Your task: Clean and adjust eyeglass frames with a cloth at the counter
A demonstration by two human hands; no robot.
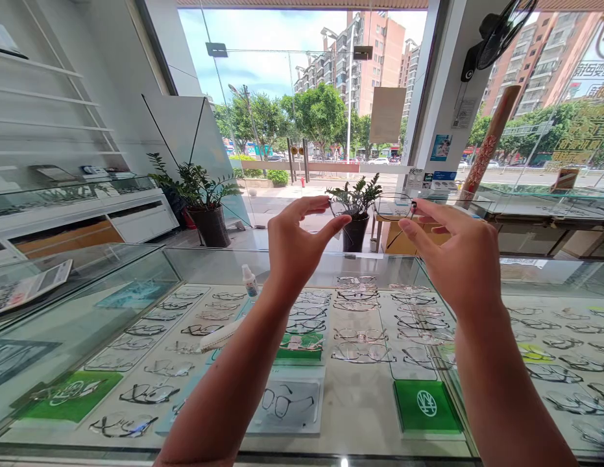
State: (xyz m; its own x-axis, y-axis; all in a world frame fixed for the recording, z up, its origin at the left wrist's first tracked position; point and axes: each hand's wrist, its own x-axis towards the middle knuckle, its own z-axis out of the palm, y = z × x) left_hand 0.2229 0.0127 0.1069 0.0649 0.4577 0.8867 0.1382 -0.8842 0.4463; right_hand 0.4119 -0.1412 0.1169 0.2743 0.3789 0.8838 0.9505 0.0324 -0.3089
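A pair of thin-rimmed eyeglasses (395,216) is held up in front of me, above the glass display case (350,441). My left hand (302,243) pinches it at the left side, thumb and fingers closing near the rim. At the other side my right hand (457,256) grips the dark hinge area between thumb and fingers. The lenses look clear, and the thin frame is hard to make out against the plants and window behind. Under my arms, rows of eyeglasses lie in the case. A small white bottle (250,281) stands left of my left forearm, close to a pale elongated case (218,336).
A green box (427,405) and a green pad (71,394) are at the counter's near side. Potted plants stand beyond the counter, one at left (209,217), one at centre (355,230). Behind them is a glass door front. A wall fan (501,35) hangs upper right.
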